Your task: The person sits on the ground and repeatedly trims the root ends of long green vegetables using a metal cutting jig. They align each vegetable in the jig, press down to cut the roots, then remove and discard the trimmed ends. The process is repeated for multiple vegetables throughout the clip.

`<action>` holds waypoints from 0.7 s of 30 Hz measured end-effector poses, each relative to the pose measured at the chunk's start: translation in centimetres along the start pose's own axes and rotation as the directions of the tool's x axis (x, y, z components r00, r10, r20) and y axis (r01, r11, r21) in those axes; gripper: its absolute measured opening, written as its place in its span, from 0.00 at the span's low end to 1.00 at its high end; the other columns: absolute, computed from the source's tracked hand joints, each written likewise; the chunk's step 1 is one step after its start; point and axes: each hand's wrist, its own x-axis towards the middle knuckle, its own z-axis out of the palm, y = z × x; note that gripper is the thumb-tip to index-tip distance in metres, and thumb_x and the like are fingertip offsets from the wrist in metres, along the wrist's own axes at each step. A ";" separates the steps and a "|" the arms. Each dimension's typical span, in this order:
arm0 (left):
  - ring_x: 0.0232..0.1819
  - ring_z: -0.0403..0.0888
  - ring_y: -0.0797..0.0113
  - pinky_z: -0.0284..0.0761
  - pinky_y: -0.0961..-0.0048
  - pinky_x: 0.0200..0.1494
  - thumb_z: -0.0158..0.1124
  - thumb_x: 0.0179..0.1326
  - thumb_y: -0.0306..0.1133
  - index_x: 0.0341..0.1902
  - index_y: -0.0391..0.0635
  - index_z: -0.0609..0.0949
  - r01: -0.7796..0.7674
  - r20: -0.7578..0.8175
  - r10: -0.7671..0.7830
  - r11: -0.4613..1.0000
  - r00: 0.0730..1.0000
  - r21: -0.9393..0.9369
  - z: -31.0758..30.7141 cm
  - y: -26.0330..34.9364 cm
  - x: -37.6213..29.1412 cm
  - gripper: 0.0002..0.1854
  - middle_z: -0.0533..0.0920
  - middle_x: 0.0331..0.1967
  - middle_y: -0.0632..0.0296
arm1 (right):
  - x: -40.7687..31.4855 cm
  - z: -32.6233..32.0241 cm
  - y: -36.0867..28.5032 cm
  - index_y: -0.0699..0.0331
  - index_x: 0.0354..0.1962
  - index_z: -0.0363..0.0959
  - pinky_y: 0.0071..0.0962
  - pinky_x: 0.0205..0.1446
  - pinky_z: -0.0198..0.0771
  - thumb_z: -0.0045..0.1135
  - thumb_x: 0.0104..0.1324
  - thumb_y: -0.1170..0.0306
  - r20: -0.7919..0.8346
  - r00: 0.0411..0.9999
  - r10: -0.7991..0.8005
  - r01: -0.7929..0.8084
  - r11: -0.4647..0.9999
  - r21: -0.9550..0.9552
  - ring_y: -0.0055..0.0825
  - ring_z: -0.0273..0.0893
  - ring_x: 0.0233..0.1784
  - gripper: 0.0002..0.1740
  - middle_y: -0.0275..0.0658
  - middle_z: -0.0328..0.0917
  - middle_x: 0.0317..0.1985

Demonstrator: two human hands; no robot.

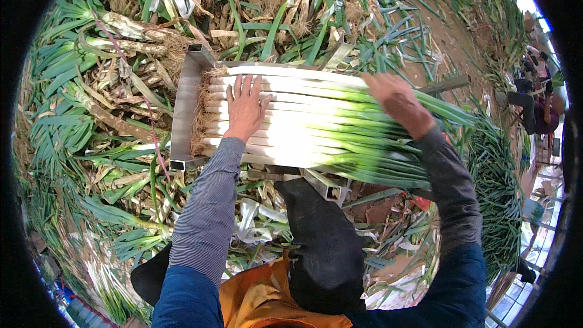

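A row of long green onions [291, 123] lies side by side on a metal rack, their white stalks to the left and green leaves to the right. Their trimmed brown roots [200, 118] are against the rack's upright metal end plate [186, 109]. My left hand [246, 108] rests flat on the white stalks near the roots, fingers spread. At the far side of the row, my right hand [395, 99] is over the topmost onion, where white turns to green. It is blurred by motion, and its fingertips are partly hidden, so its grip is unclear.
Untrimmed onions with dry husks and roots [132, 41] are heaped to the left and beyond the rack. A metal rack leg [325, 187] sticks out near my dark-clad knee [323, 237]. Piled green leaves [494, 200] lie at right; another person [542, 105] is farther off.
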 end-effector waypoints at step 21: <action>0.74 0.58 0.41 0.45 0.39 0.78 0.48 0.75 0.55 0.70 0.41 0.70 -0.012 -0.094 0.019 0.997 0.995 0.073 1.3 -0.4 0.1 0.32 0.67 0.69 0.43 | 6.4 10.1 -5.7 0.62 0.56 0.73 0.40 0.55 0.71 0.63 0.65 0.65 -0.019 0.979 0.204 -0.197 0.961 0.194 0.43 0.77 0.54 0.22 0.44 0.80 0.47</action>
